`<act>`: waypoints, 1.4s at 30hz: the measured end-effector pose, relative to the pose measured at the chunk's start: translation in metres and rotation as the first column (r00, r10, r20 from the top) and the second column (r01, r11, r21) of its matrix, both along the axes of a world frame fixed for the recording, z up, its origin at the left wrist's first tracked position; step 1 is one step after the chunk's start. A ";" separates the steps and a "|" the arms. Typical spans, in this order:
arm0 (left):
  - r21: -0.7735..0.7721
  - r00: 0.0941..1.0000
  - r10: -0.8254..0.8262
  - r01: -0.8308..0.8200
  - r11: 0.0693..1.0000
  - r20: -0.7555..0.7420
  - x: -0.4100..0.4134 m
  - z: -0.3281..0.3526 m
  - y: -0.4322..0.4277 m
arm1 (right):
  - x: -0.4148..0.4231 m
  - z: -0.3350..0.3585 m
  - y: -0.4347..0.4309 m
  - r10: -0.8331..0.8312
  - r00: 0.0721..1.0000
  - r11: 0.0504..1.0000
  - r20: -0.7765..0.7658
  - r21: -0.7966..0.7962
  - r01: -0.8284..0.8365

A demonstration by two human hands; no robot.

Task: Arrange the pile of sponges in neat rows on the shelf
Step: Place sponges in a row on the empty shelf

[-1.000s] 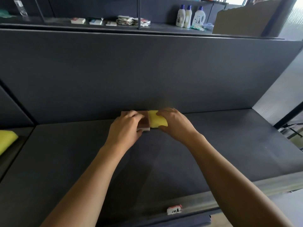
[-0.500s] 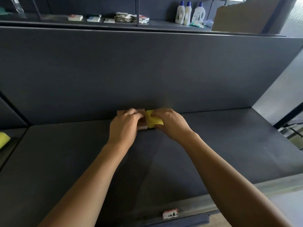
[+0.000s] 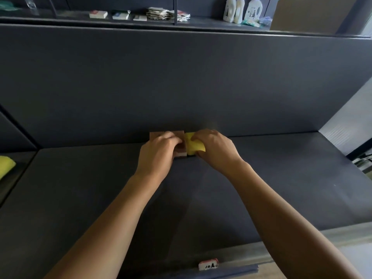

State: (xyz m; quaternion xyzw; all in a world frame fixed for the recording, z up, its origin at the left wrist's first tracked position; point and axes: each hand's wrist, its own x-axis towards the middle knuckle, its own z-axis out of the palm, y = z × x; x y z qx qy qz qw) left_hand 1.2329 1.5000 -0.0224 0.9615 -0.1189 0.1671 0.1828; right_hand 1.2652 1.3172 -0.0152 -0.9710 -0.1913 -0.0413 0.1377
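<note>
Both of the person's hands met at the back of the dark shelf (image 3: 80, 188), close against the grey back panel (image 3: 181, 77). The left grip (image 3: 159, 152) lay over a brown sponge (image 3: 156, 135), its fingers curled down across the top so that only the far left corner and the near right edge, with a paler layer beneath, showed. The right grip (image 3: 215, 150) had closed on a yellow sponge (image 3: 192, 146), the fingertips bent onto its upper face and the thumb tucked at its near right corner. The two sponges sat side by side and touching, the brown one on the left, both near the middle of the shelf's width and up against the panel.

Another yellow sponge (image 3: 6, 165) lay well apart in the neighbouring compartment on the left, cut by the frame edge. A small white label (image 3: 208, 264) with handwriting was fixed to the shelf's front rail.

On the higher shelf beyond the panel stood three white detergent bottles (image 3: 239, 10), a stack of flat packets (image 3: 167, 14), a few small boxes (image 3: 98, 14) and, at the right, a cardboard box (image 3: 308, 15).
</note>
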 end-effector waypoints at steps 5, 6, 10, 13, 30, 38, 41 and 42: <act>-0.010 1.000 0.004 -0.004 1.000 0.005 0.001 0.000 -0.005 | 0.001 -0.001 -0.004 0.003 1.000 1.000 -0.001 0.008 -0.003; -0.005 1.000 0.006 -0.006 1.000 0.003 0.001 -0.001 -0.005 | 0.002 -0.001 -0.003 0.007 1.000 1.000 -0.001 0.011 -0.007; 0.001 1.000 0.002 -0.002 1.000 0.003 0.004 -0.002 -0.003 | 0.003 0.001 -0.004 0.020 1.000 1.000 -0.019 -0.007 -0.020; 0.004 0.998 -0.047 0.047 0.999 -0.029 0.003 0.001 0.002 | 0.002 0.011 -0.006 0.050 0.998 0.998 -0.035 -0.027 -0.051; 0.007 0.806 0.589 -0.591 0.807 0.057 -0.146 0.019 0.150 | -0.062 0.044 0.182 0.559 0.814 0.811 0.158 0.100 -0.576; 0.013 0.693 0.719 -0.720 0.693 0.046 -0.233 0.015 0.243 | -0.123 0.042 0.305 0.693 0.708 0.699 0.136 0.115 -0.706; 0.038 0.685 0.726 -0.728 0.684 0.063 -0.246 0.018 0.279 | -0.137 0.042 0.343 0.686 0.719 0.708 0.117 0.121 -0.696; 0.058 0.681 0.730 -0.733 0.678 0.062 -0.250 0.019 0.291 | -0.141 0.041 0.355 0.684 0.721 0.713 0.107 0.108 -0.693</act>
